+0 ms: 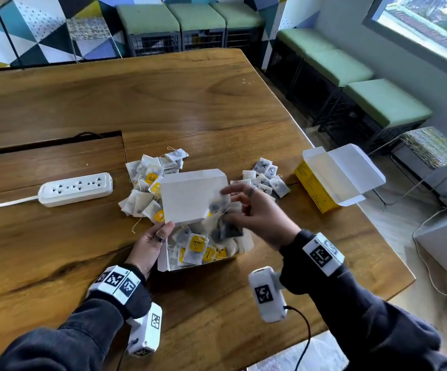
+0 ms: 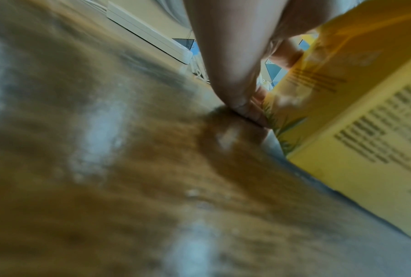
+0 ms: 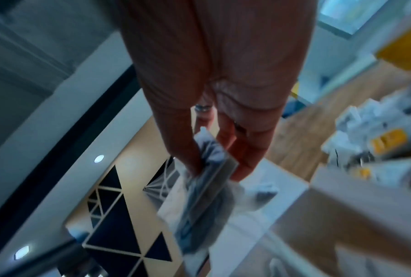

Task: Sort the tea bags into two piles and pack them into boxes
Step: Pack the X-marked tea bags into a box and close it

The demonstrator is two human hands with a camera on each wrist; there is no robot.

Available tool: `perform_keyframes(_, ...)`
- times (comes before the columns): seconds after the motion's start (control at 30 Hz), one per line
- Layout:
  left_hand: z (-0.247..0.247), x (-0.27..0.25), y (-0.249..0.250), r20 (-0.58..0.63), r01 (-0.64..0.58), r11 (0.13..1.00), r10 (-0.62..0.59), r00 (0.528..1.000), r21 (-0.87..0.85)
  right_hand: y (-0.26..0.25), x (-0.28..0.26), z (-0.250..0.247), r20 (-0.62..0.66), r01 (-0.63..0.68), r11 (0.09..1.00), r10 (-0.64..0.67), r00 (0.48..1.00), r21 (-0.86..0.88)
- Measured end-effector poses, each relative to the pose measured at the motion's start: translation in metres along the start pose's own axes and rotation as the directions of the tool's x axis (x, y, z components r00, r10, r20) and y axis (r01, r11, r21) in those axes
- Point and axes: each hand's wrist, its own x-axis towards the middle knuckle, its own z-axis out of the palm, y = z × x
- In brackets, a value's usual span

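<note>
Right hand (image 1: 254,212) pinches a bunch of dark-marked white paper tea bags (image 1: 223,223) above the open yellow cardboard box (image 1: 203,263). Left hand (image 1: 150,245), fingers curled, grips box's left wall.

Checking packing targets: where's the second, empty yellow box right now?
Head view: the empty yellow box lies open at the table's right edge, right of the small tea bag pile, beyond the right hand.
</note>
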Motion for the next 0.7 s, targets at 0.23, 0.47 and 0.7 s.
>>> perform_keyframes(0.23, -0.001, 0.002, -0.002, 0.008, 0.011, 0.999, -0.01, 1.0, -0.035, 0.039, 0.023, 0.039, -0.015, -0.173, 0.941, 0.176, 0.984, -0.291)
perform_keyframes(0.47, -0.002, 0.004, -0.002, 0.012, 0.015, 0.999, -0.014, 1.0, -0.039, 0.037, 0.016, 0.036, -0.076, -0.075, 0.674, 0.028, 0.997, -0.735)
perform_keyframes(0.7, 0.0, 0.004, -0.001, 0.012, -0.009, 0.999, 0.01, 1.0, -0.036, 0.041, 0.004, 0.036, 0.066, 0.029, 0.354, 0.091, 0.994, -0.935)
